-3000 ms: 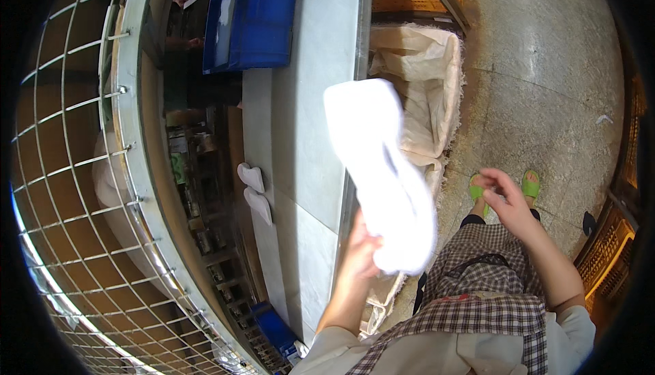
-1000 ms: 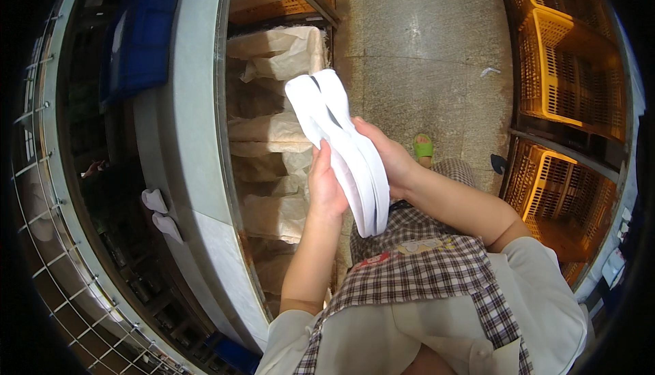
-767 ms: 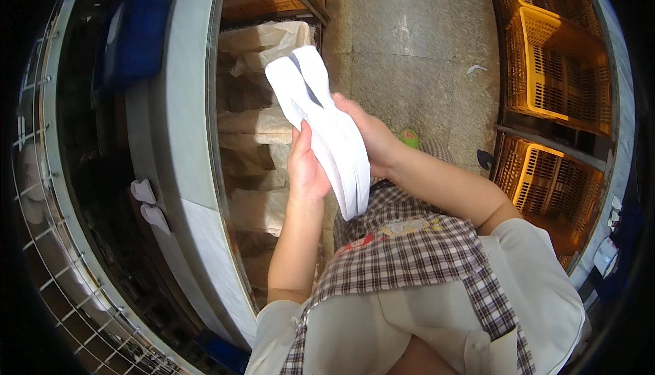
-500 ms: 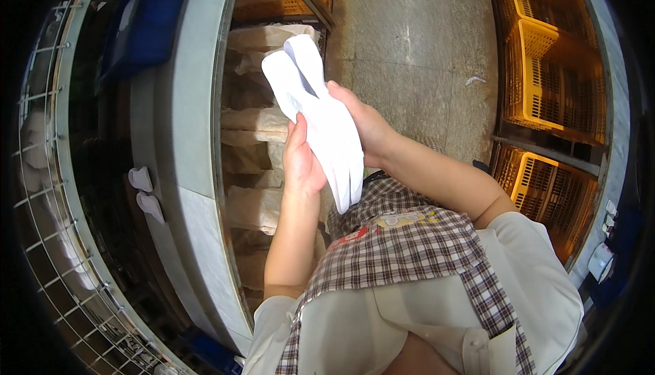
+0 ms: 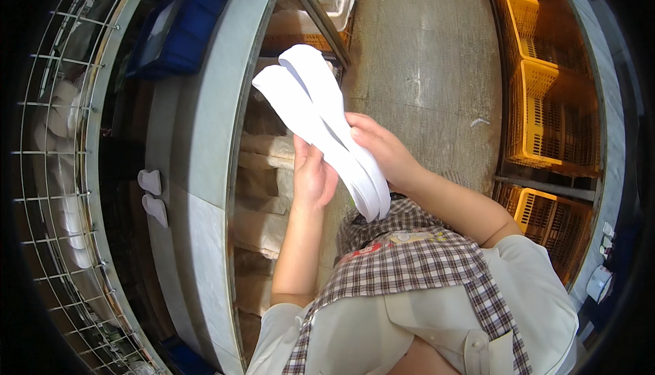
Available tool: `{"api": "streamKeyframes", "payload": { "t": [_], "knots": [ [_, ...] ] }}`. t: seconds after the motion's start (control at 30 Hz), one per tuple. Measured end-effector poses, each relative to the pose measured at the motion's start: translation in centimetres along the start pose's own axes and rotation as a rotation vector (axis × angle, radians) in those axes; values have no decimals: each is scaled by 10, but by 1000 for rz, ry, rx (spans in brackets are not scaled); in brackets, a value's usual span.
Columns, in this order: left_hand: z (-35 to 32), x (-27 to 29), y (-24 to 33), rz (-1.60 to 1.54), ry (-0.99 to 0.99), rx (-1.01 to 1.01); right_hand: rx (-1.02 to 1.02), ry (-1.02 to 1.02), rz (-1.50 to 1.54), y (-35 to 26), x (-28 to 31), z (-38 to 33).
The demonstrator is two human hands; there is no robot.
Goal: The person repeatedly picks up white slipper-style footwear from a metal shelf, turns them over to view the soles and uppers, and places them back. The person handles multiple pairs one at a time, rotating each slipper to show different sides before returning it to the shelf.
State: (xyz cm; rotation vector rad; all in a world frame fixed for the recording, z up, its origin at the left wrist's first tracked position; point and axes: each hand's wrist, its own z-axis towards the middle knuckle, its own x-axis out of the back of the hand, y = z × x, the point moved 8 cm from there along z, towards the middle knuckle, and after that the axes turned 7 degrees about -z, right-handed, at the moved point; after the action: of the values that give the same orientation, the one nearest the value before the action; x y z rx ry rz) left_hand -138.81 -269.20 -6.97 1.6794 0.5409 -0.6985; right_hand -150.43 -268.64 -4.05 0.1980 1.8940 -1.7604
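Observation:
Both hands hold a small stack of long white insoles (image 5: 317, 112) in front of my chest. Their rounded, cupped ends point away from me and fan apart, while the narrower ends lie together close to my checked apron (image 5: 402, 252). My left hand (image 5: 315, 177) grips the stack's left edge, its thumb against the side. On the right edge, my right hand (image 5: 383, 150) is closed around the insoles with its fingers on top. Part of each hand's fingers is hidden behind the stack.
A grey bench (image 5: 198, 238) runs along my left, with two small white pieces (image 5: 154, 210) and a blue bin (image 5: 177, 31) beyond its edge. Wire mesh (image 5: 58, 198) stands at far left. White sacks (image 5: 263, 228) fill the shelf below. Yellow crates (image 5: 542, 119) line the right.
The insoles have moved slightly right and toward me, and their cupped ends have turned and separated more. Both hands have shifted along with them. The whole view has tilted a little.

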Motion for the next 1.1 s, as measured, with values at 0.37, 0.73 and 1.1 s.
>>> {"api": "streamKeyframes", "payload": {
  "t": [0.37,0.73,1.1],
  "knots": [
    [7,-1,13,54,-160,-87,89,-36,-230,-1,7,-6],
    [7,10,31,217,-137,-204,184,-224,-554,-15,-1,-8],
    [7,16,51,377,304,-385,475,-209,-847,-35,6,-3]
  ]
}}
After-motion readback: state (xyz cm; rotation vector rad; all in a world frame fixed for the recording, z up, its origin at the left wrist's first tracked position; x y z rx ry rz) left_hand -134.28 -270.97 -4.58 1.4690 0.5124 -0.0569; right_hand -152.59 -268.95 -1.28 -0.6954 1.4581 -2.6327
